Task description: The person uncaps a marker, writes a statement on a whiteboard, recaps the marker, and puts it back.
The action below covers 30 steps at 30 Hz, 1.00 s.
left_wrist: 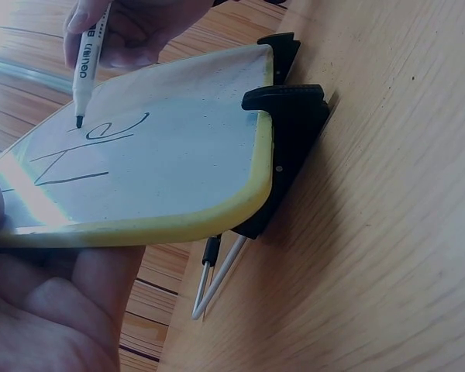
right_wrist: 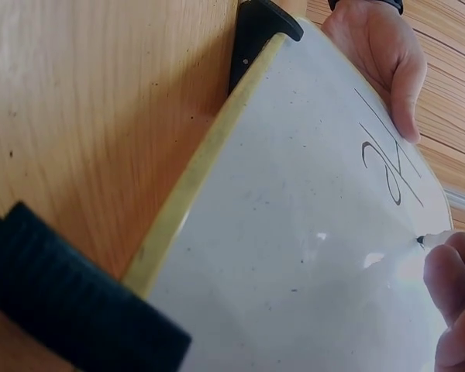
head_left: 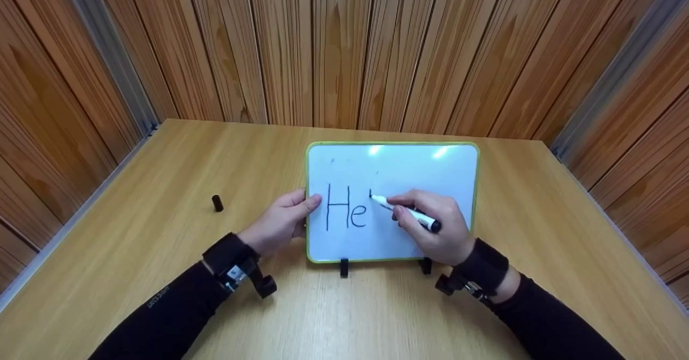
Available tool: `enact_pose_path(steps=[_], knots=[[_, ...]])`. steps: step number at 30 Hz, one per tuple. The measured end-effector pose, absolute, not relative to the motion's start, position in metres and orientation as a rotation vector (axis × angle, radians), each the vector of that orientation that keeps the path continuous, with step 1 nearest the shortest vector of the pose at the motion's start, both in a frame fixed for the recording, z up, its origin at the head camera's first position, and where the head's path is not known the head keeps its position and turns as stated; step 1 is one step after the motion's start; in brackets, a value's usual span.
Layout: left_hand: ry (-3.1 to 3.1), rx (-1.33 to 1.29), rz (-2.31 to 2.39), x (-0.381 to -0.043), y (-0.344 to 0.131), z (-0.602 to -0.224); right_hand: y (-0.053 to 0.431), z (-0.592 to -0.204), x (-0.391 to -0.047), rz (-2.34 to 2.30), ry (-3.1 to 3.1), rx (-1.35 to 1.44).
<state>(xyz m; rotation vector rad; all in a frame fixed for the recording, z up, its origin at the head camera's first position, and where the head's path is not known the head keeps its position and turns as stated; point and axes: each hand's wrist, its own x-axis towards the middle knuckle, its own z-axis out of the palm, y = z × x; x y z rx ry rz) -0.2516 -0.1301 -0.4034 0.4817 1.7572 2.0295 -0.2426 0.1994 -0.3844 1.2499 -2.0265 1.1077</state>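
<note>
A small whiteboard [head_left: 393, 241] with a yellow-green rim leans on a stand with black feet [head_left: 344, 268]. "He" is written on it in dark ink, and a short stroke stands to the right of the "e". My right hand [head_left: 438, 223] pinches a white marker [head_left: 409, 213] whose dark tip touches the board at that stroke. My left hand [head_left: 282, 214] grips the board's left edge, thumb on the front face and fingers behind. In the left wrist view, the marker [left_wrist: 89, 70] shows printed lettering along its barrel.
A black marker cap [head_left: 217, 203] lies on the wooden table [head_left: 253, 155], left of the board. Wood-plank walls [head_left: 339, 53] rise behind and at both sides. White wire legs [left_wrist: 221, 279] of the stand show behind the board in the left wrist view.
</note>
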Motion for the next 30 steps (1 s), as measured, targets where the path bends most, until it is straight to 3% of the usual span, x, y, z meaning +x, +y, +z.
enact_pose_path(steps=[30], knots=[[1.745, 0.485, 2.046, -0.2521, -0.1296, -0.4049, 0.1969, -0.3907, -0.2418, 1.166, -2.029, 1.364]])
